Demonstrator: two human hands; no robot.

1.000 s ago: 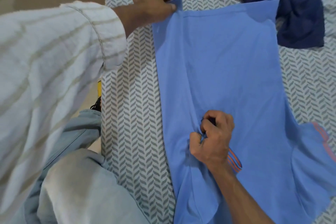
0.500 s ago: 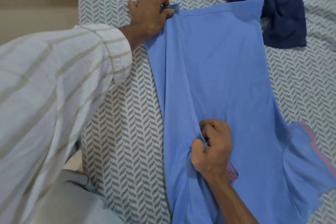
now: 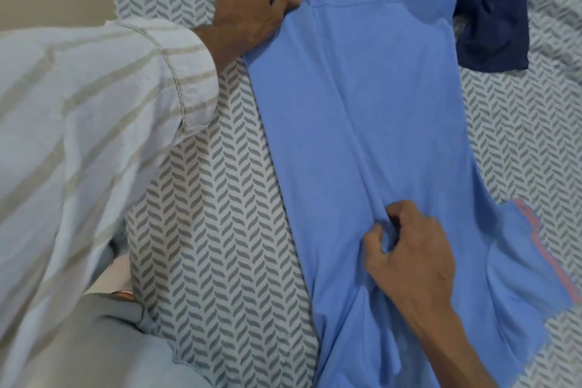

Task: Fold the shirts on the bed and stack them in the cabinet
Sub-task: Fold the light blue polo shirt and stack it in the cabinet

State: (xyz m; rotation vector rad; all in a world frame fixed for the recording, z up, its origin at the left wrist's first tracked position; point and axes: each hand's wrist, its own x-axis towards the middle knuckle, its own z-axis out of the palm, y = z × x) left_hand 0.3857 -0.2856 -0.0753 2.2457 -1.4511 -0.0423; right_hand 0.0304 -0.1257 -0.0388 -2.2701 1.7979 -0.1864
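Blue shirt (image 3: 362, 123) between pinching hands

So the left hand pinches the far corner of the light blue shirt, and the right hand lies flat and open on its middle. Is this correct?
Not quite. In the head view the right hand is not flat: its grip pinches a ridge of the light blue shirt. The left hand does pinch the far corner.
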